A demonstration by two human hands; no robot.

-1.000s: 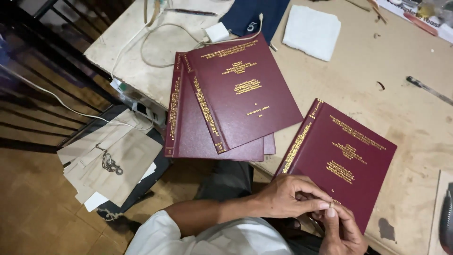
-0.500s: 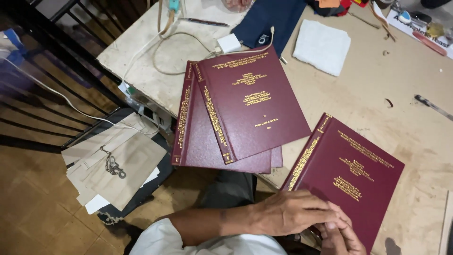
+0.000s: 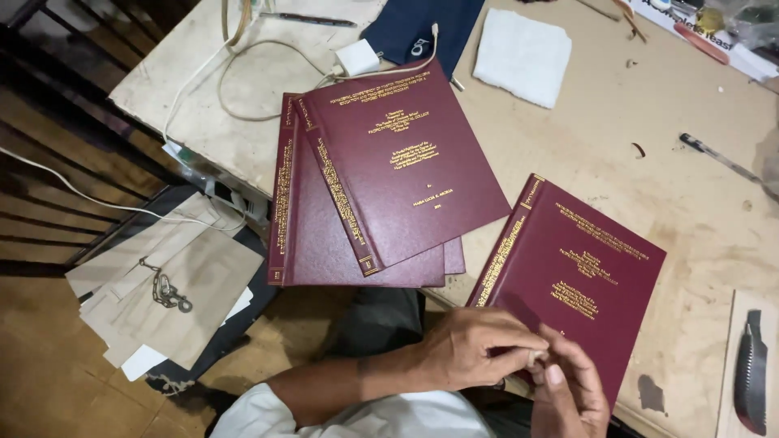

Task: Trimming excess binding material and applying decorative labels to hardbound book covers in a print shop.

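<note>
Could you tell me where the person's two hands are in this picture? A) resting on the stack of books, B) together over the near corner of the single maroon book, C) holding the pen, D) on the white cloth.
B: the left hand and right hand meet, fingertips together, over the near corner of the single maroon book, away from the stack of books.

Illumination: moderate, warm, from overhead. The desk (image 3: 568, 146) surface is evenly lit in the upper right of the frame; the left edge falls into dim shadow. Soft shadows lie beneath the hands (image 3: 519, 365). Focus is sharp; no glare, slight wide-angle distortion at the edges.
</note>
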